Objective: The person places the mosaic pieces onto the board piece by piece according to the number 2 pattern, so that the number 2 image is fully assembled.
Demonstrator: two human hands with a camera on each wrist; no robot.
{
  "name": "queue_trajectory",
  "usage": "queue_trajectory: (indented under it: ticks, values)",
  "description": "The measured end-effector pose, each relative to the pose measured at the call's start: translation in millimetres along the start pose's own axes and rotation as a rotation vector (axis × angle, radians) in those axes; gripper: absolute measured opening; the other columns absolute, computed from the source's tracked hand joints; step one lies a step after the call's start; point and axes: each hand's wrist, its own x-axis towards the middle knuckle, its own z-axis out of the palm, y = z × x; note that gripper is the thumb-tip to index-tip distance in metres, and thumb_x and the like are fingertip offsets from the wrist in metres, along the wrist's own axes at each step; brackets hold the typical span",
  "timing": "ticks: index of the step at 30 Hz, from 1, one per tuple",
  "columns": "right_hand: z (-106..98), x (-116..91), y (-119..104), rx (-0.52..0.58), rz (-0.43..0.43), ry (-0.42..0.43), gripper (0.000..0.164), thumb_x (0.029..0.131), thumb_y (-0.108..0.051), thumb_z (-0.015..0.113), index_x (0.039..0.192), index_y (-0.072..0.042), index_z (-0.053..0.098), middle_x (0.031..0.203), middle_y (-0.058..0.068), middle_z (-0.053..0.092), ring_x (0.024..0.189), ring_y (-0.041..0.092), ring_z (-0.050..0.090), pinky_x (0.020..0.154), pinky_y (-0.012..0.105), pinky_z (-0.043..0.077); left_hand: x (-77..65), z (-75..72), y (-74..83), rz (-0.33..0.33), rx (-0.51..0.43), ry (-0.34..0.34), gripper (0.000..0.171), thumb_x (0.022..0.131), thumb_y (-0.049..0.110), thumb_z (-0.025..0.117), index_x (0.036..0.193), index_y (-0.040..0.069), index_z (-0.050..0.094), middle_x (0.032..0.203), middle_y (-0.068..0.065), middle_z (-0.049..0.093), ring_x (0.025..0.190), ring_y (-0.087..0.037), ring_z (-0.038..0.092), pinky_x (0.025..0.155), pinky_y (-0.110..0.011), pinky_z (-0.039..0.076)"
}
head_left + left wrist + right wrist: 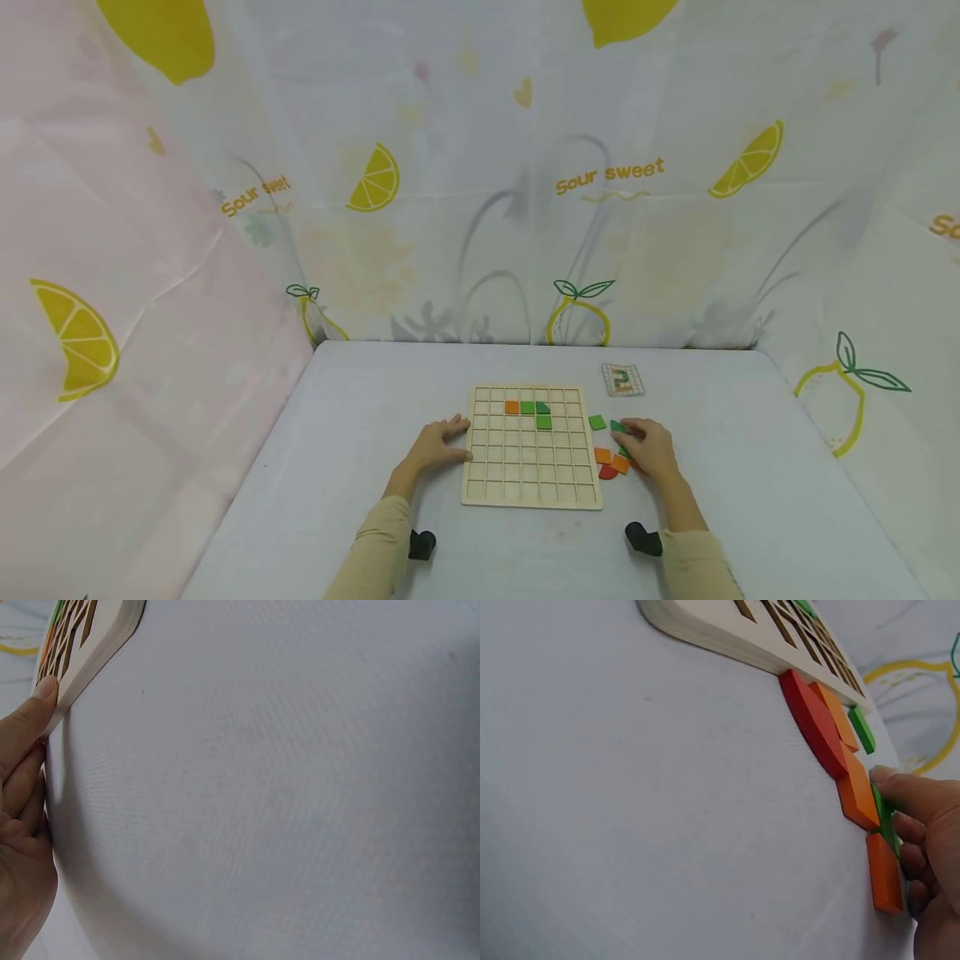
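Nearest: beige sleeves, then a strip of table up to the near edge of the board. Lies flat, between both hands, with plenty of tabletop off to the left.

Just off the board's lower right edge: red piece, close against orange tiles. Packed tight, little finger room between neighbours. Farther right in the right wrist view: end orange tile, beside a low green piece, partly behind the fingers.

Right hand: narrow grip, pinching a dark green piece between thumb and fingertips. Can't tell if lifted. Broad stretch of tabletop on the outer side, out to the slanting edge.

Left hand: wide grip, with thumb and fingers spread, touching the board's left edge.

Next out: loose green tile, just beside the board's right edge. On the board, second row from the far edge: orange square, green square, rounded dark green corner, side by side; lower green square directly nearer than the last.

Beyond: pattern card, right of the board's far right corner, apart. Farthest: table's back edge, then lemon-print cloth.
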Motion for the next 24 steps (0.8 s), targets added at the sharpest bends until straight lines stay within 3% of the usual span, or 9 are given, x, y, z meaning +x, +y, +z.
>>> queue_trajectory:
  ticks: [4, 7, 12, 17, 20, 24]
  values:
    - [-2, 1, 2, -0.032, -0.111, -0.036, 0.029, 0.078, -0.004, 0.072, 0.105, 0.006, 0.068, 0.096, 0.023, 0.059, 0.084, 0.033, 0.056, 0.072, 0.046, 0.051, -0.4, 0.6, -0.4, -0.015, 0.004, 0.005, 0.064, 0.069, 0.015, 0.082, 0.126, -0.002, 0.057, 0.137, -0.022, 0.046, 0.13, -0.048, 0.034, 0.111, -0.054, 0.025]
    - [-2, 3, 2, -0.051, -0.148, -0.039, 0.025, 0.078, -0.003, 0.072, 0.102, 0.004, 0.07, 0.094, 0.021, 0.06, 0.081, 0.031, 0.056, 0.067, 0.042, 0.05, -0.9, 1.1, -0.3, -0.007, 0.005, 0.008, 0.064, 0.069, 0.014, 0.083, 0.125, -0.002, 0.058, 0.137, -0.022, 0.046, 0.13, -0.048, 0.034, 0.11, -0.055, 0.026]
    - [-1, 6, -2, -0.061, -0.103, -0.012, 0.021, 0.078, -0.008, 0.073, 0.095, 0.004, 0.07, 0.085, 0.014, 0.063, 0.075, 0.023, 0.055, 0.063, 0.034, 0.046, -1.0, 0.8, 0.1, 0.002, -0.007, 0.005, 0.064, 0.069, 0.014, 0.082, 0.125, -0.002, 0.058, 0.137, -0.022, 0.046, 0.13, -0.049, 0.034, 0.11, -0.055, 0.026]
    - [3, 6, -6, -0.094, -0.045, 0.033, 0.026, 0.077, -0.017, 0.074, 0.088, 0.006, 0.066, 0.079, 0.014, 0.064, 0.073, 0.027, 0.057, 0.068, 0.043, 0.048, -1.1, 0.0, -0.9, 0.014, -0.003, 0.006, 0.063, 0.069, 0.015, 0.082, 0.125, -0.003, 0.058, 0.136, -0.023, 0.047, 0.129, -0.05, 0.035, 0.11, -0.055, 0.027]
    - [7, 6, -5, -0.119, -0.021, 0.042, 0.034, 0.077, -0.024, 0.073, 0.094, 0.004, 0.066, 0.09, 0.019, 0.064, 0.085, 0.034, 0.058, 0.074, 0.051, 0.046, -1.2, -0.6, -1.2, 0.022, -0.004, 0.005, 0.063, 0.07, 0.015, 0.082, 0.125, -0.003, 0.058, 0.136, -0.023, 0.047, 0.129, -0.05, 0.035, 0.11, -0.055, 0.027]
    - [10, 7, -2, -0.122, -0.054, 0.023, 0.038, 0.079, -0.023, 0.071, 0.108, 0.001, 0.067, 0.106, 0.023, 0.06, 0.097, 0.042, 0.052, 0.074, 0.055, 0.039, -1.4, -1.4, -0.3, 0.017, -0.001, 0.005, 0.063, 0.07, 0.016, 0.082, 0.125, -0.003, 0.058, 0.136, -0.023, 0.047, 0.129, -0.049, 0.035, 0.11, -0.055, 0.027]
